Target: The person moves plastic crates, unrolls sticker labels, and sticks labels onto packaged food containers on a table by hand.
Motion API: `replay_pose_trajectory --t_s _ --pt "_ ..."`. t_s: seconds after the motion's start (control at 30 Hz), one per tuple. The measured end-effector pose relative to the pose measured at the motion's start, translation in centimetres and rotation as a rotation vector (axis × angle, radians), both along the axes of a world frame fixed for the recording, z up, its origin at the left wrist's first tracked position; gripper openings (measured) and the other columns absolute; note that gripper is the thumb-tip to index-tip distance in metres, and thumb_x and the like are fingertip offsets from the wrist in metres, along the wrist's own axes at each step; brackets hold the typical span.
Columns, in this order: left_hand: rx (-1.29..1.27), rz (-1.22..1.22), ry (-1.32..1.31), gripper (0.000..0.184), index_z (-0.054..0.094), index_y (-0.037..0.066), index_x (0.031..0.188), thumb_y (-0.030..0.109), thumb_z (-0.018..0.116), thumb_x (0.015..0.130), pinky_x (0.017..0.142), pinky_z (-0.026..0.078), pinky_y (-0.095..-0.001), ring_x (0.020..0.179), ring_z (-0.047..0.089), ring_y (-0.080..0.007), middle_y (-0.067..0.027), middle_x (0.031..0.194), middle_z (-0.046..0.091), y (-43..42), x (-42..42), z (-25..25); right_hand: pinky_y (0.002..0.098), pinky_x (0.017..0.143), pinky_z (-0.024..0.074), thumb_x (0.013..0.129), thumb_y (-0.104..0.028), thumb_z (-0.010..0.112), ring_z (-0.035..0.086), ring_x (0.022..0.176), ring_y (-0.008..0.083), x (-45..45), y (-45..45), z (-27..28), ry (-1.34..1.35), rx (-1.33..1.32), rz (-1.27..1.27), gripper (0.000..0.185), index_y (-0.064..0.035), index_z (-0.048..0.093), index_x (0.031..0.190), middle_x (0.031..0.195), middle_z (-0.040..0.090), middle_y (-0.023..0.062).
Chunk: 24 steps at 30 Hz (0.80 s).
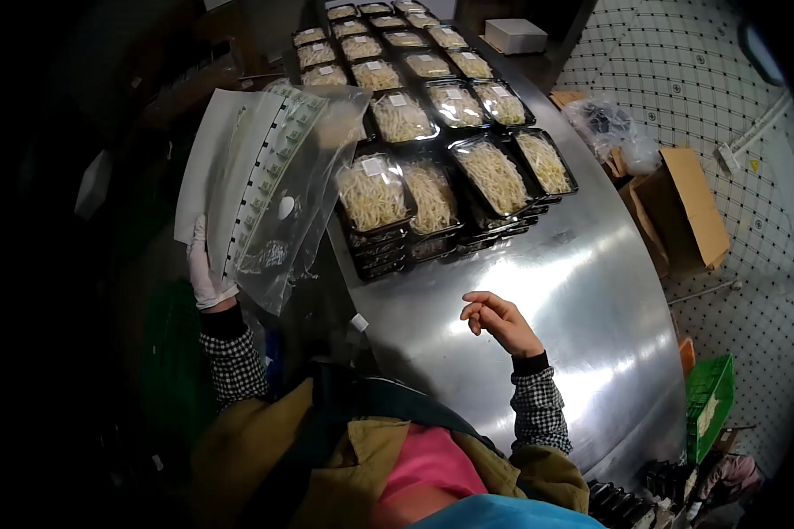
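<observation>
My left hand point(205, 269), in a white glove, is closed on the lower edge of a sheaf of label sheets point(260, 167) with rows of small green-printed labels. A clear plastic bag point(278, 256) hangs with the sheets, partly over them. My right hand point(498, 322) is bare and hovers over the steel table point(538, 326), its fingers loosely bent, apart and holding nothing. Ahead of it stand stacked black trays of bean sprouts point(432, 196) under clear film. Several trays, such as the front left one point(373, 194), bear a white label.
A small white piece point(359, 323) lies by the table's left edge. Right of the table are an open cardboard box point(679, 216), crumpled clear plastic point(613, 132) and a green crate point(710, 406). A white box point(515, 37) stands at the back. Another person's sleeve point(732, 476) shows lower right.
</observation>
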<state>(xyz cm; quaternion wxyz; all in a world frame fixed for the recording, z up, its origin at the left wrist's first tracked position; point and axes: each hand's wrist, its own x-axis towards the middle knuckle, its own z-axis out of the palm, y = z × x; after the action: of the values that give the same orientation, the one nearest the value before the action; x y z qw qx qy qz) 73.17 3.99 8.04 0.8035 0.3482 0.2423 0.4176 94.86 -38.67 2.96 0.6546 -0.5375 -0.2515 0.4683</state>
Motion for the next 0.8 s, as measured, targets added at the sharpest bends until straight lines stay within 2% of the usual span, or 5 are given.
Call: replay_pose_trajectory --t_s 0.2,0.43,0.6,0.7,0.8 --pt "0.012 0.411 0.131 0.038 0.054 -0.001 0.117 0.024 0.06 0.089 0.078 0.055 -0.0333 0.096 0.061 -0.0217 -0.0117 0.11 0.06 8.3 -5.7 -4.3 0.0238 0.074 0.0465 0.096 -0.022 0.049 0.053 0.077 0.0093 -7.1 10.1 -4.8 0.066 -0.165 0.147 0.032 -0.0033 0.052 0.121 0.098 0.061 0.0064" --pt "-0.192 0.518 0.21 0.028 0.061 0.0 0.104 0.017 0.068 0.083 0.075 0.054 -0.0323 0.088 0.062 -0.0194 -0.0092 0.101 0.064 23.5 -11.6 -11.4 0.0217 0.073 0.0458 0.097 -0.019 0.046 0.055 0.078 0.0085 -12.5 22.7 -11.0 0.221 -0.288 0.112 0.029 -0.004 0.052 0.121 0.097 0.062 0.0048" --pt "-0.205 0.469 0.399 0.026 0.061 0.009 0.096 0.031 0.066 0.082 0.051 0.036 -0.0236 0.065 0.052 -0.0134 0.0005 0.079 0.056 31.5 -15.5 -17.7 0.0297 0.089 0.0429 0.09 -0.04 0.056 0.052 0.109 0.0202 -13.9 37.3 -13.4 0.309 -0.123 0.115 0.068 0.0006 0.029 0.138 0.126 0.05 0.0109" --pt "-0.15 0.379 0.289 0.022 0.06 0.006 0.093 0.025 0.065 0.083 0.049 0.035 -0.0243 0.058 0.046 -0.0075 0.0045 0.069 0.05 32.2 -16.8 -15.3 0.0362 0.107 0.0291 0.093 -0.052 0.039 0.036 0.13 0.0267 -15.6 48.2 -14.2 0.277 -0.05 0.233 0.07 -0.0033 0.025 0.142 0.143 0.034 0.0153" --pt "-0.167 0.406 0.254 0.019 0.062 0.001 0.096 0.015 0.065 0.083 0.058 0.042 -0.0235 0.065 0.052 -0.0086 0.0017 0.08 0.059 34.0 -19.6 -19.3 0.0389 0.11 0.0248 0.093 -0.052 0.04 0.032 0.131 0.029 -17.2 56.8 -14.8 0.457 -0.067 0.271 0.073 -0.0031 0.018 0.143 0.144 0.029 0.0169"
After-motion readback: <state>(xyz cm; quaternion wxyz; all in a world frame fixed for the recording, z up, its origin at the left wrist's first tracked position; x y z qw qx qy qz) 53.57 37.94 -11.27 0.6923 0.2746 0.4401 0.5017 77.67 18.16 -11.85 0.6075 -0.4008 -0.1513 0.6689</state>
